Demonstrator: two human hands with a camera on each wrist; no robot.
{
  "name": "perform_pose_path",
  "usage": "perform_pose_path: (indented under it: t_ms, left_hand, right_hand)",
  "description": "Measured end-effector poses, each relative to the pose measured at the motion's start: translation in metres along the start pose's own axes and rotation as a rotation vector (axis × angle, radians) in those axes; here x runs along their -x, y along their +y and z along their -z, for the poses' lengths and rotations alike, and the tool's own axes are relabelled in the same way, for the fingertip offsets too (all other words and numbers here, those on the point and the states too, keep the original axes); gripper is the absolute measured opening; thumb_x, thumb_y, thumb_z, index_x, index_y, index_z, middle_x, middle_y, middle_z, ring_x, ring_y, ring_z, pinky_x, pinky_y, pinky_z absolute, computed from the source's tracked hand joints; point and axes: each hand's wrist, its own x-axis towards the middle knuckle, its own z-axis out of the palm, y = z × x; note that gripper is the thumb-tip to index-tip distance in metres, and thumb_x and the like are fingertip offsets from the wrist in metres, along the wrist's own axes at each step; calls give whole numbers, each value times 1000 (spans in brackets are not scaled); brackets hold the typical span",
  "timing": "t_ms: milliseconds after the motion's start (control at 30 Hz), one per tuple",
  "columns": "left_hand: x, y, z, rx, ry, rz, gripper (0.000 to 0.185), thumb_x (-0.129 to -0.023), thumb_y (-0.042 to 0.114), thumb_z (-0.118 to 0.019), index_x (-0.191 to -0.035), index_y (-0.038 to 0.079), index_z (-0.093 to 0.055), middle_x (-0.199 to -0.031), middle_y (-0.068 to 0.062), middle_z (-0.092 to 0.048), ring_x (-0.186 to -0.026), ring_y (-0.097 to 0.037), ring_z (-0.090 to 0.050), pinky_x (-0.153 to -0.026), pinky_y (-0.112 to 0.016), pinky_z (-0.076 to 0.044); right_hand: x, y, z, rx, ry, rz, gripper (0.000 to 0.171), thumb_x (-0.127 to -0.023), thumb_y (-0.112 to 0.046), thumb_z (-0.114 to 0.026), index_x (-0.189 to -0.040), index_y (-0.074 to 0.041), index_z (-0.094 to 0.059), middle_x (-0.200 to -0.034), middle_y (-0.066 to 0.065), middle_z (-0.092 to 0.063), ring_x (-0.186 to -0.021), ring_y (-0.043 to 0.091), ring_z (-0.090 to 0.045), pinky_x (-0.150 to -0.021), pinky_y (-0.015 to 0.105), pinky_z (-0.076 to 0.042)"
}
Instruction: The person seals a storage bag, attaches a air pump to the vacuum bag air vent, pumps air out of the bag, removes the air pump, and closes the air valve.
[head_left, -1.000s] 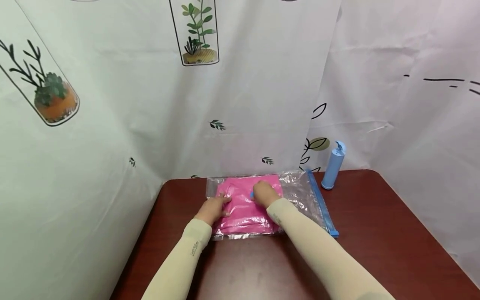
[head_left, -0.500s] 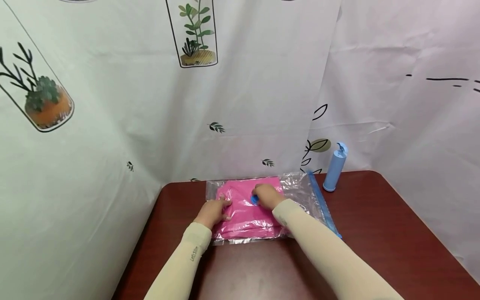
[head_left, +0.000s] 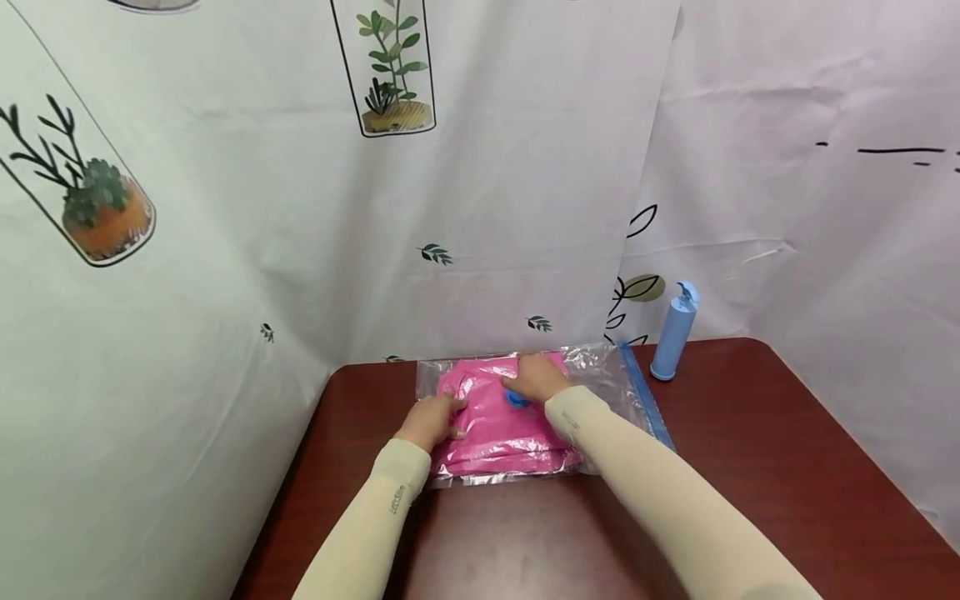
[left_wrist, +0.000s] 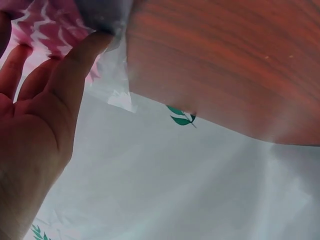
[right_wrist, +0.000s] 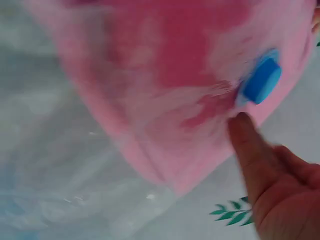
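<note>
A clear plastic storage bag (head_left: 600, 367) lies flat on the table with a folded pink item (head_left: 491, 425) inside. On its upper face sits a round blue valve cap (head_left: 516, 398), seen larger as the blue cap (right_wrist: 265, 82) in the right wrist view. My right hand (head_left: 538, 379) is just beside the cap, its fingers extended and apart from it in the right wrist view. Spread over the bag's left part, my left hand (head_left: 431, 419) rests its fingers on the pink area. The left wrist view shows those fingers (left_wrist: 75, 70) against the plastic near a bag corner.
A light blue hand pump (head_left: 675, 333) stands upright at the table's back right. The bag's blue zip edge (head_left: 647, 396) runs along its right side. Behind the dark red table (head_left: 495, 542) hangs a white printed curtain (head_left: 510, 192).
My right fingers, earlier round the blue cap, have come off it and straightened, leaving more of the cap visible. My left hand stays on the bag. The view shifts slightly.
</note>
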Motion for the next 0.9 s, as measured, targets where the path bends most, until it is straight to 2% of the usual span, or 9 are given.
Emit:
perform_pose_path:
  t_ms: [67,133,267,400,500,600,667,733,900]
  left_hand:
    - [-1,4,1,22,-2,13,76,-85,35,-100,-155,28,-71,-166,-22,-62,-137,-46,-71,-110,-55,-63]
    - [-1,5,0,35,-8,17,76,-83,35,-101,-153,28,-72,-164,-21,-65,-132,-43,-73,-106,-52,-64]
    - [-2,6,-2,23,-6,8,76,-82,36,-101,-153,27,-73,-166,-21,-63,-132,-43,-74,-103,-52,-66]
    - [-4,7,-2,-12,19,-20,74,-85,33,-100,-153,25,-73,-164,-23,-64,-131,-47,-75,-103,-53,-66]
    - [-3,12,1,-27,34,-42,72,-85,30,-100,-152,22,-73,-158,-27,-67,-128,-48,-75,-102,-56,-66]
    - [-4,10,0,-14,35,-47,73,-85,31,-100,-152,23,-73,-157,-27,-68,-128,-48,-75,-105,-58,-65]
    - [-7,1,-6,-21,37,-48,74,-85,35,-100,-153,25,-73,-158,-26,-68,-129,-48,-75,-106,-58,-65]
    - [-9,-7,-10,-33,39,-42,75,-83,37,-100,-152,27,-73,-160,-24,-68,-131,-47,-75,-108,-58,-64]
    - [-13,-16,-14,-60,73,-64,76,-80,38,-103,-150,26,-76,-159,-23,-68,-129,-46,-77,-107,-58,-65]
  right_hand:
    - [3,-5,-3,69,22,-19,45,-102,-48,-78,-88,-5,-74,-84,13,-78,-80,32,-75,-87,51,-66]
    - [16,-18,6,137,-5,-17,43,-100,-41,-83,-75,-9,-70,-75,9,-75,-72,28,-72,-83,49,-66]
    - [31,-36,22,166,-36,3,32,-96,-27,-90,-82,-3,-74,-81,15,-79,-78,32,-77,-87,50,-69]
    - [19,-21,10,175,-2,75,24,-92,-20,-91,-84,-4,-75,-84,15,-80,-79,33,-77,-83,51,-68]
    - [7,4,-8,193,82,194,23,-85,-18,-86,-73,-12,-67,-76,8,-76,-70,27,-71,-74,49,-65]
    - [17,-3,7,159,78,255,22,-81,-8,-85,-69,-12,-67,-75,7,-76,-70,26,-70,-75,48,-64]
    - [26,-12,16,124,54,296,15,-80,-3,-86,-73,-10,-75,-79,7,-80,-75,27,-73,-80,45,-66]
    - [38,-27,29,87,7,301,11,-80,3,-89,-86,-4,-84,-90,12,-85,-87,32,-79,-90,45,-67]
    - [45,-28,38,0,-58,282,31,-86,-1,-91,-116,-1,-86,-115,15,-87,-112,35,-81,-108,46,-64]
